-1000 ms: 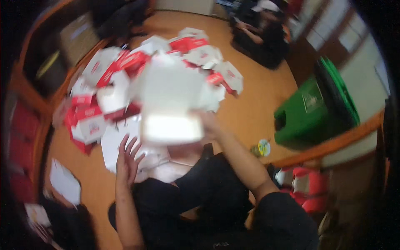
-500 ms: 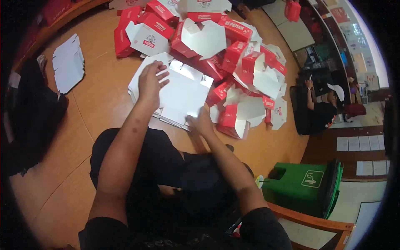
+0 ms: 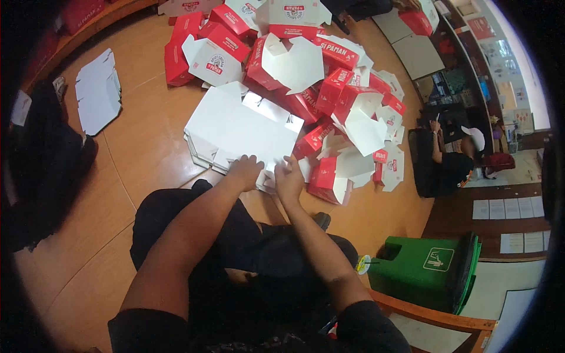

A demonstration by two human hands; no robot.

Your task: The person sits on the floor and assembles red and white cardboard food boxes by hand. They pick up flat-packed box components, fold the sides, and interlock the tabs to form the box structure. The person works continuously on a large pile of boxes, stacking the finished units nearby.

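Note:
A stack of flat white cardboard box blanks lies on the floor in front of my crossed legs, the top one with its plain side up. Both hands are at its near edge. My left hand has its fingers bent over the edge flap of the top blank. Close beside it, my right hand pinches the near right corner, fingers and thumb together. The undersides of the fingers are hidden. Just beyond the stack, several folded red and white boxes lie in a heap.
More flat white blanks lie on the floor at the left, by a dark cloth heap. A green bin and a wooden rail are at the right. A person in a white cap sits farther right.
My left hand has moved from the far left part of the top blank down to its near edge, beside my right hand. A red box at the upper right has shifted.

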